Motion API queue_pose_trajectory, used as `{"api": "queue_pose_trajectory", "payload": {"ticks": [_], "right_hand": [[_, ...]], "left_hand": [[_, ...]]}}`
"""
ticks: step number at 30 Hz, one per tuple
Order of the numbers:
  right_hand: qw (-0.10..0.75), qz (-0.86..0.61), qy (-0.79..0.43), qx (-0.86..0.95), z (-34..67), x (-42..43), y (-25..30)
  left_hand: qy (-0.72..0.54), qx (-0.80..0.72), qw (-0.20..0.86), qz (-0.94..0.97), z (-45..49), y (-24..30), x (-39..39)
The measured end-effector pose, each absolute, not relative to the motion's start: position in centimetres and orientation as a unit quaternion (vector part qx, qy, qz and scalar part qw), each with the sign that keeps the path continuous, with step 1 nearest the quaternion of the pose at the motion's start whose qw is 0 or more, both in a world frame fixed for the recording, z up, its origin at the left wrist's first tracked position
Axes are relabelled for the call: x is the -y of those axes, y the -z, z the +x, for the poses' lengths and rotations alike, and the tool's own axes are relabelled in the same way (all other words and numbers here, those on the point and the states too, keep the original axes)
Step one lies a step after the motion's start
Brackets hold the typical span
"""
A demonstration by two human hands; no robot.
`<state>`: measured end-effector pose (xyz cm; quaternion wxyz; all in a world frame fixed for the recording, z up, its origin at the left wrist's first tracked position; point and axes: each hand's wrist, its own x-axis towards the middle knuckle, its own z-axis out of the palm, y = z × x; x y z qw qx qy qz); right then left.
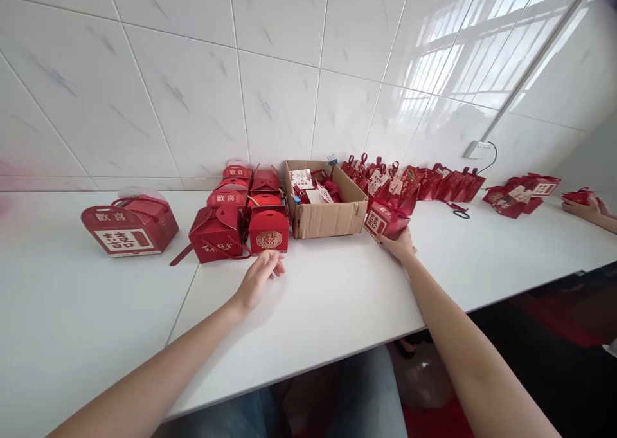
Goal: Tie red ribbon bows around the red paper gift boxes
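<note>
My right hand (401,242) grips a small red gift box (385,221) with a white label and a ribbon bow on top, at the right of the cardboard carton. Its fingers are partly hidden by the box. My left hand (263,276) rests over the white table, fingers loosely curled and slightly apart, with nothing in them. Just beyond it stands a red box with a round gold emblem (268,240). Beside that is another red box (216,235) with gold writing and a cord. More handled red boxes (236,172) stand behind these two.
An open cardboard carton (330,220) holds red and white paper pieces. Farther left stands a large red box (130,226). Rows of red ribboned bags (424,184) line the tiled wall, with black-handled scissors (460,213) nearby. At far right another person's hand (600,206) touches a red box.
</note>
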<state>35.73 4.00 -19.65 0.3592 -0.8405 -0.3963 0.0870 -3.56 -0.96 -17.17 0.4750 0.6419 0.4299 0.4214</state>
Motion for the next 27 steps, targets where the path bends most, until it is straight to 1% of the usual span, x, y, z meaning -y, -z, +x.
{"api": "queue_pose_trajectory", "payload": {"ticks": [7,14,18,24,26,27], "right_hand": [[0.341,-0.865,-0.086,0.358,33.2,-8.0,19.7],[0.308,-0.872,-0.064,0.374,32.9,-7.3,20.1],[0.293,-0.879,-0.065,0.372,32.8,-6.8,20.0],[0.285,-0.87,-0.068,0.398,31.8,-3.4,20.2],[0.272,-0.859,-0.059,0.43,31.2,-0.9,20.6],[0.251,-0.854,-0.045,0.453,30.9,0.5,20.9]], "left_hand": [[-0.394,-0.436,0.45,0.672,-3.6,17.4,0.9],[-0.346,-0.44,0.387,0.733,-3.6,17.4,1.1],[-0.35,-0.44,0.35,0.75,-3.9,17.6,0.8],[-0.361,-0.439,0.317,0.759,-4.1,18.1,0.4],[-0.37,-0.434,0.302,0.764,-3.9,18.3,0.5],[-0.375,-0.432,0.291,0.767,-3.7,18.4,0.7]]}}
